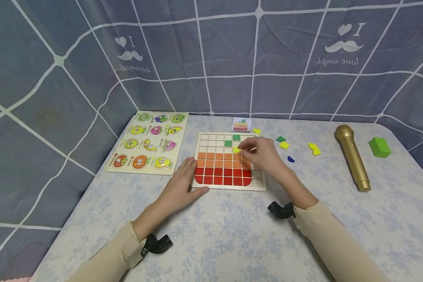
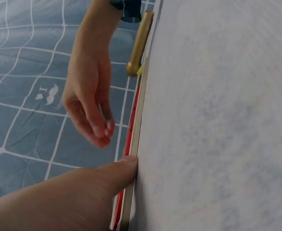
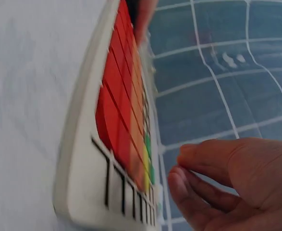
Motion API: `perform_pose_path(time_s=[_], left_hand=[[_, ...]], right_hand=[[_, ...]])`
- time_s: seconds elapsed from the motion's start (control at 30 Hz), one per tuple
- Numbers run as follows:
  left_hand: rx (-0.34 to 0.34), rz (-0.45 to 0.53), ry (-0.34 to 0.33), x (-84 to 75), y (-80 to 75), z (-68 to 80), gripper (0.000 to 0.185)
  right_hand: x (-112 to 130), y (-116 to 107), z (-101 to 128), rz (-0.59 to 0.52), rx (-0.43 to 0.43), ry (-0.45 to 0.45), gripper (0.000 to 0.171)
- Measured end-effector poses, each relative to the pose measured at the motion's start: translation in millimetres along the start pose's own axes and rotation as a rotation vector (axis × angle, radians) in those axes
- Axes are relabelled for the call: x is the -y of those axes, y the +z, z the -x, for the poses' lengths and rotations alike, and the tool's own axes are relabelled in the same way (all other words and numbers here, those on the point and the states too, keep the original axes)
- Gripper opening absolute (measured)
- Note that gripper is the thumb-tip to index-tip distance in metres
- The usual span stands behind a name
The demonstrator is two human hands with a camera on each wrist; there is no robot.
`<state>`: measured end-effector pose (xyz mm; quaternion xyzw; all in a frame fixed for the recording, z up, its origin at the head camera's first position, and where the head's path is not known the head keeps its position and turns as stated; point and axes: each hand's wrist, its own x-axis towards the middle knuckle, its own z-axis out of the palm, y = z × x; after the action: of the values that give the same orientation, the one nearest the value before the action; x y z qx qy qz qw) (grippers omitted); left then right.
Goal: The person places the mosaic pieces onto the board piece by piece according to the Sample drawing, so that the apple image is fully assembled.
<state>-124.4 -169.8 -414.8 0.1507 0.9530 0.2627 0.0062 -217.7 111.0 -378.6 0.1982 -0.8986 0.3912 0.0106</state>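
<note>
A wooden grid board (image 1: pixel 262 181) lies flat, with red and orange tiles in its lower rows. Two green tiles (image 1: pixel 228 143) and a yellow tile (image 1: pixel 236 150) sit above the orange rows. My left hand (image 1: pixel 178 184) rests against the board's left edge, fingers straight, thumb at the front edge. Over the upper right part of the board is my right hand (image 1: pixel 262 154), its fingertips close to the yellow tile. In the right wrist view, the right hand (image 3: pixel 237 178) has bent fingers and a gap before the thumb; no piece shows between them.
A fruit puzzle board (image 1: pixel 170 170) lies left of the grid board. Behind it is a small pattern card (image 1: pixel 241 124). Loose yellow pieces (image 1: pixel 284 145), a dark green piece (image 1: pixel 281 139) and a blue piece (image 1: pixel 290 159) lie right, with a gold microphone (image 1: pixel 353 158) and green block (image 1: pixel 380 147) beyond.
</note>
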Motion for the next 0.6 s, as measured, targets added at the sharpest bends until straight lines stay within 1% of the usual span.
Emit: perform_pose_path(time_s=[0.13, 0.27, 0.4, 0.5, 0.6], left_hand=[[-0.008, 0.001, 0.009, 0.6, 0.8, 0.1, 0.099], [-0.015, 0.002, 0.011, 1.2, 0.5, 1.0, 0.099], [-0.016, 0.003, 0.008, 1.4, 0.8, 1.6, 0.099], [-0.014, 0.005, 0.011, 1.1, 0.9, 1.6, 0.099], [-0.014, 0.002, 0.018, 0.5, 0.6, 1.3, 0.099]], right_hand=[[-15, -23, 7, 0.038, -0.01, 0.048, 0.021], [-26, -37, 11, 0.137, 0.006, 0.117, 0.028], [-32, -44, 13, 0.23, 0.063, 0.185, 0.035], [-35, -45, 15, 0.252, 0.1, 0.228, 0.034], [-38, -44, 17, 0.254, 0.099, 0.241, 0.031]])
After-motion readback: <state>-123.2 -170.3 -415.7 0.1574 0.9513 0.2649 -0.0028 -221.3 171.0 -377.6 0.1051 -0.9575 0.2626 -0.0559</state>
